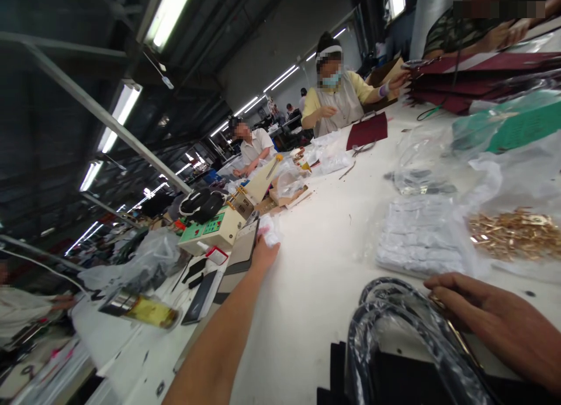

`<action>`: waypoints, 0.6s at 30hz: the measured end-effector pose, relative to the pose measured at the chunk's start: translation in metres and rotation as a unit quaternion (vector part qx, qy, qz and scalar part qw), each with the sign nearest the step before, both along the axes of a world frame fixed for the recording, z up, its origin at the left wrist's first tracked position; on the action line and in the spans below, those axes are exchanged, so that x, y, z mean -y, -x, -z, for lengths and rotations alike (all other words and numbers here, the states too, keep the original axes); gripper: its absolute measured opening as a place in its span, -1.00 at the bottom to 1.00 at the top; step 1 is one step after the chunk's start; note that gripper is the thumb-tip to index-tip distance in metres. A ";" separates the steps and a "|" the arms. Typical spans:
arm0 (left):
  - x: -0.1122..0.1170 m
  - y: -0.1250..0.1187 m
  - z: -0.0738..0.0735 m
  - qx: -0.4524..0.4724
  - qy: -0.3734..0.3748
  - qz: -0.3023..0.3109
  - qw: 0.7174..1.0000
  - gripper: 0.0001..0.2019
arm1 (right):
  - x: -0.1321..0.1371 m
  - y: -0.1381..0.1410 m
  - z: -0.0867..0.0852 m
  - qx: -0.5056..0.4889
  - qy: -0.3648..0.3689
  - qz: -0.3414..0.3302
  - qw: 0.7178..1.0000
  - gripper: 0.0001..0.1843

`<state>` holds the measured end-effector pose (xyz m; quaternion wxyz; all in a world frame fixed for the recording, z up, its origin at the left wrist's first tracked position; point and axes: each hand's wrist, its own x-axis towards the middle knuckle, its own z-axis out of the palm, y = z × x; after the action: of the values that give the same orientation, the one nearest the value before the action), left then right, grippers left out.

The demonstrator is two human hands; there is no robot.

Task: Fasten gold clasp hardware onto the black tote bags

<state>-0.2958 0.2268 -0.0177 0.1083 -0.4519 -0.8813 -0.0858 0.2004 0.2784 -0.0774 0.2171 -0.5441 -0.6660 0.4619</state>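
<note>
On the right, my right hand (495, 317) has its thumb and fingers closed at the end of a thin gold metal bar (460, 338). The bar lies against a black bag (403, 373), whose dark handles (390, 300) are wrapped in clear plastic. My left hand (265, 253) reaches far forward across the table to crumpled white wrapping (270, 228), beside a grey flat case (243, 247). Most of its fingers are hidden, so its grip on the wrapping is unclear.
A cream machine with a green panel (214, 229), a tea bottle (140, 308) and a dark phone-like slab (201, 297) stand left. At right lie gold metal parts (512, 232) and a bagged white stack (418, 235). Across the table, a masked person (337, 101) works by maroon pieces (368, 130).
</note>
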 end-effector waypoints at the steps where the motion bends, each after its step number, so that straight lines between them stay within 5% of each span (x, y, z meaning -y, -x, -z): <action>1: -0.002 0.003 0.003 0.001 -0.006 0.004 1.000 -0.27 | 0.000 0.000 -0.001 0.005 0.005 0.002 1.000 -0.17; 7: -0.013 0.012 0.010 -0.005 0.006 0.014 1.000 -0.28 | -0.001 0.002 0.000 0.013 0.000 0.006 1.000 -0.18; 12: -0.019 0.011 -0.001 -0.018 -0.008 0.044 0.999 -0.62 | -0.001 0.002 0.001 0.003 -0.009 0.008 1.000 -0.22; 18: -0.011 0.018 -0.022 0.049 -0.114 0.072 0.990 -0.73 | 0.004 0.001 -0.014 -0.008 -0.003 -0.008 1.000 -0.25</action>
<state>-0.3138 0.2379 0.0046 0.1096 -0.4937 -0.8353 -0.2156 0.1992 0.2748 -0.0631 0.2209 -0.5343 -0.6699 0.4657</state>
